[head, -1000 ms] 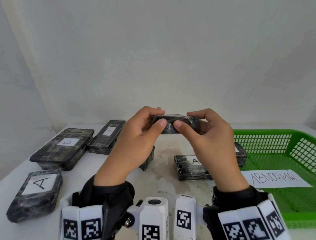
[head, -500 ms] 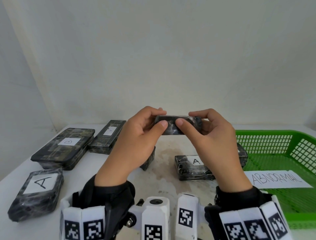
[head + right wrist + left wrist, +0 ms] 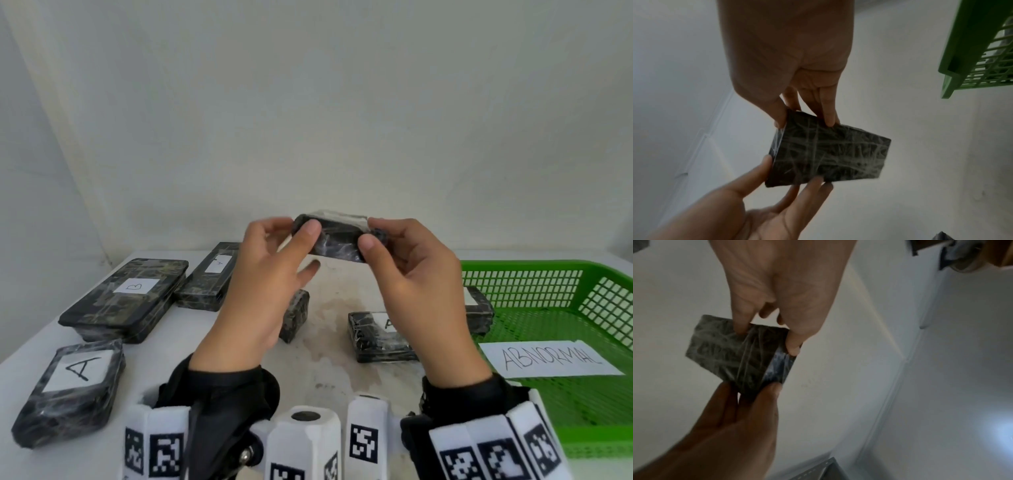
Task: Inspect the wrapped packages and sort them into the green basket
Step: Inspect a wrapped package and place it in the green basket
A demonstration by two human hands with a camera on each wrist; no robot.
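Left hand [image 3: 263,291], right hand [image 3: 421,284] pinch package [image 3: 337,240] aloft | green basket [image 3: 565,274] right | labelled packages [image 3: 82,387] below

at the right of your head view, a white paper sheet [image 3: 550,358] lying in the green basket [image 3: 613,308] reads "abnormal" in hand-drawn capitals. at lower left, the wrapped package [image 3: 70,390] carries a white label with a hand-drawn "a". the larger package behind it [image 3: 125,299] has a label reading "b". the package at centre, just behind your right hand [image 3: 375,337], shows part of an "a". the label on the far package [image 3: 209,281] is too small for you to read.
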